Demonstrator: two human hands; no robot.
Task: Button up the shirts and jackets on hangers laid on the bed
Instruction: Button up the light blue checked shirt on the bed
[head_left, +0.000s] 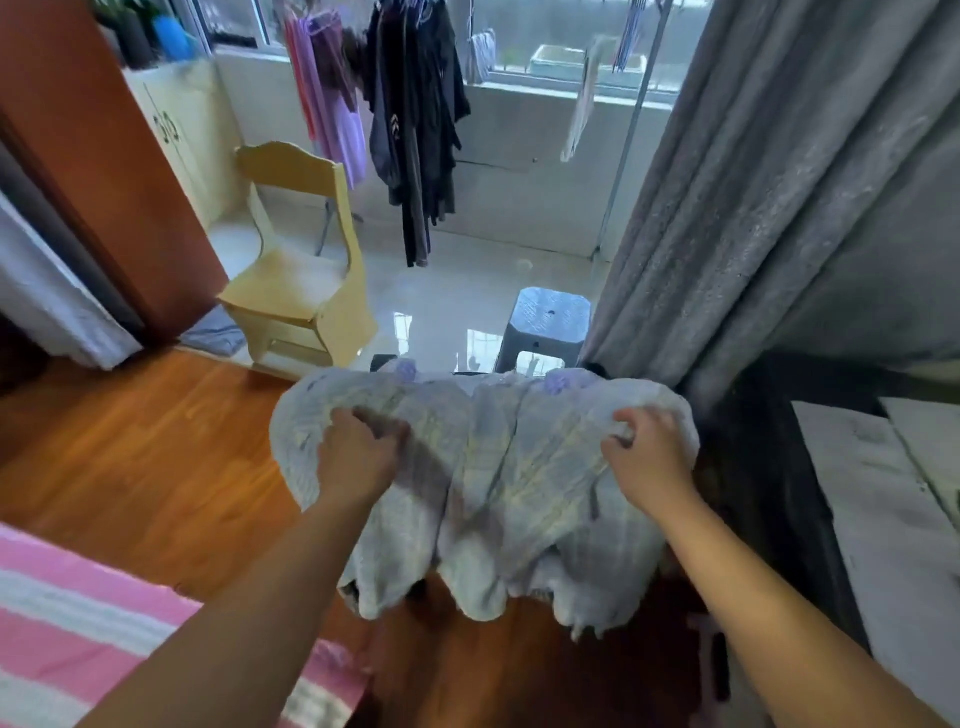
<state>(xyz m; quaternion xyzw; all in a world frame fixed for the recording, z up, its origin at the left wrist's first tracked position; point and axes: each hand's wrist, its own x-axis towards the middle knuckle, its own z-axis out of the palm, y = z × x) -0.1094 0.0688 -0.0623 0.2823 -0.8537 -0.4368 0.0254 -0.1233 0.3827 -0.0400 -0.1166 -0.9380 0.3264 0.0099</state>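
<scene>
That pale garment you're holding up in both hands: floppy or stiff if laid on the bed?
Probably floppy: the pale garment sags between the left hand and right hand, its hem hanging in folds. It looks light, bunching easily under the fingers. Likely to crumple, not lie flat.

Daylight from the window (545, 57) glares on the floor tiles (452, 312); foreground motion-blurred, edges bent by the wide lens.

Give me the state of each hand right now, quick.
Left hand: closed, gripping the pale garment near its left shoulder.
Right hand: closed, gripping the same garment near its right shoulder.
</scene>
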